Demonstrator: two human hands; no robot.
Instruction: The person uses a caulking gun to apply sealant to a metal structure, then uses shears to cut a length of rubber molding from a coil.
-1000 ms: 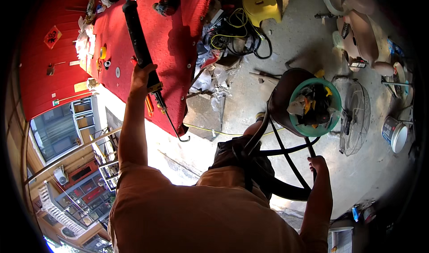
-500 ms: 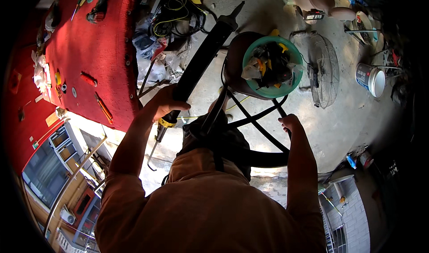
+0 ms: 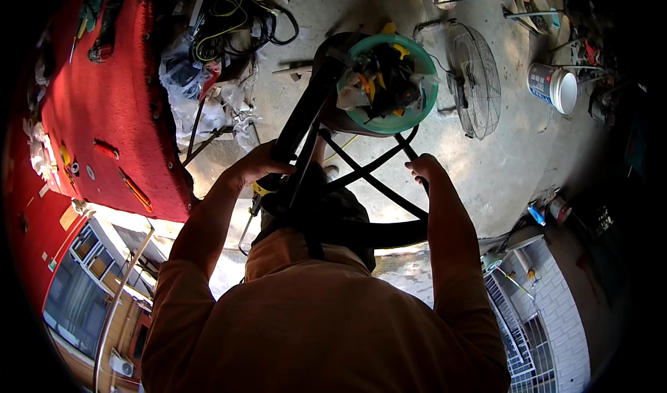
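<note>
My left hand point(image 3: 258, 165) is wrapped round a caulking gun point(image 3: 306, 108) with a long black barrel. Its yellow part and thin bent rod show below the hand. The barrel slants up and right, its far end beside the green basin point(image 3: 432, 91). My right hand point(image 3: 426, 168) grips a bar of a dark frame with crossed bars point(image 3: 390, 194), which looks like a chair. Black and yellow items point(image 3: 385, 80) fill the basin, which rests on a dark round base just beyond the frame.
A red-covered table point(image 3: 104, 115) at the left carries pliers, an orange-handled tool and a power tool. Cables point(image 3: 240, 25) and plastic bags point(image 3: 184, 80) lie beside it. To the right stand a wire-caged fan point(image 3: 476, 80) and a white-and-dark bucket point(image 3: 552, 87).
The caulking gun has swung closer to the frame and the basin, and its pointed tip no longer stands out clearly. My right hand keeps its grip. The whole view has shifted.
</note>
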